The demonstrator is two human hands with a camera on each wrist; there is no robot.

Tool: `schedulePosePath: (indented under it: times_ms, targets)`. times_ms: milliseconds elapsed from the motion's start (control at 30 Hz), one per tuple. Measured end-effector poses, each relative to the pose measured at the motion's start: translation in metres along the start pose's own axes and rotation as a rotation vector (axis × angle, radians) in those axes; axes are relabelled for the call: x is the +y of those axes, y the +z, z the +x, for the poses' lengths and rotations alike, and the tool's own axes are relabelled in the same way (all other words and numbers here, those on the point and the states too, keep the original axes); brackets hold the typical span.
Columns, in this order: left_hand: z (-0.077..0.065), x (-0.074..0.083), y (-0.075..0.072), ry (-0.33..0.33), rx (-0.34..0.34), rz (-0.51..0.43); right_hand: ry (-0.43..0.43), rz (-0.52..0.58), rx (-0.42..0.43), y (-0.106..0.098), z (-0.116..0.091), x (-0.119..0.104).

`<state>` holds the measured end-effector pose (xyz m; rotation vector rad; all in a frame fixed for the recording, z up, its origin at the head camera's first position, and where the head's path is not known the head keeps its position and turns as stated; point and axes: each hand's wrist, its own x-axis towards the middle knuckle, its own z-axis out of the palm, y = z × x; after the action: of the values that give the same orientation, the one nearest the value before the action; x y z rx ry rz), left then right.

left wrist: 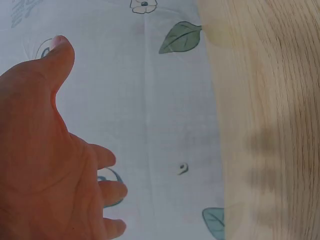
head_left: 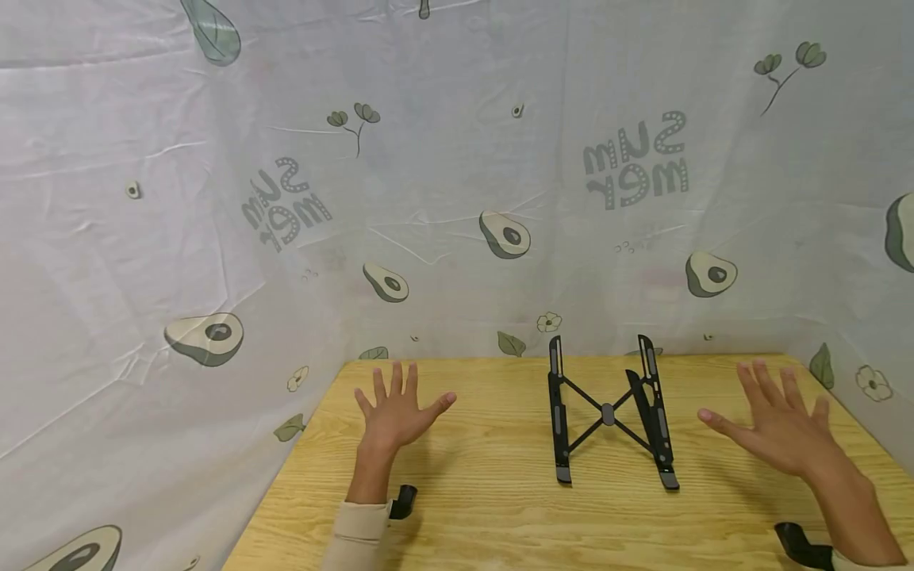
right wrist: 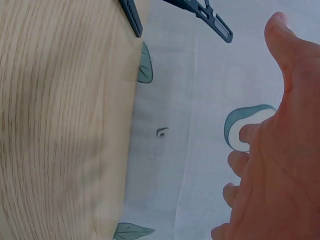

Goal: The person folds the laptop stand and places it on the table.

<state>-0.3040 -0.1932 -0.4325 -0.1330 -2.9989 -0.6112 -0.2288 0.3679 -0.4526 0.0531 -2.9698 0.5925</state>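
Note:
A black folding laptop stand (head_left: 608,414) stands unfolded on the wooden table, its two side rails joined by crossed bars with a grey hub. To its left my left hand (head_left: 400,415) is held above the table, fingers spread and holding nothing. On the other side of the stand, my right hand (head_left: 785,428) also hovers with fingers spread and nothing in it. The left wrist view shows the left palm (left wrist: 45,170) with the thumb out. Parts of the stand (right wrist: 215,25) appear at the top of the right wrist view, apart from the right hand (right wrist: 285,165).
The light wooden table (head_left: 471,507) reaches back to a whitish curtain (head_left: 443,174) printed with avocados, leaves and lettering. This curtain also runs along the left and right sides. A black wrist mount (head_left: 404,502) sits at the left cuff, another (head_left: 803,546) at the right.

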Motion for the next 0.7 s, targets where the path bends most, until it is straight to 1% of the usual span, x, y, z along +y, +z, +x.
schedulePosePath:
  times_ms: [200,333,467,700]
  targets:
    - [0.002,0.009,0.006,0.03,0.012,0.0,-0.02,0.011,-0.002,0.004,0.002,-0.004]
    - [0.002,0.013,0.009,0.036,0.007,-0.001,-0.03,0.03,-0.009,0.006,0.003,-0.007]
    - [0.002,0.017,0.012,0.048,0.009,-0.022,-0.038,0.053,-0.017,0.007,0.006,-0.01]
    - [0.008,0.028,0.018,0.071,0.009,-0.069,-0.058,0.098,-0.006,0.013,0.01,-0.014]
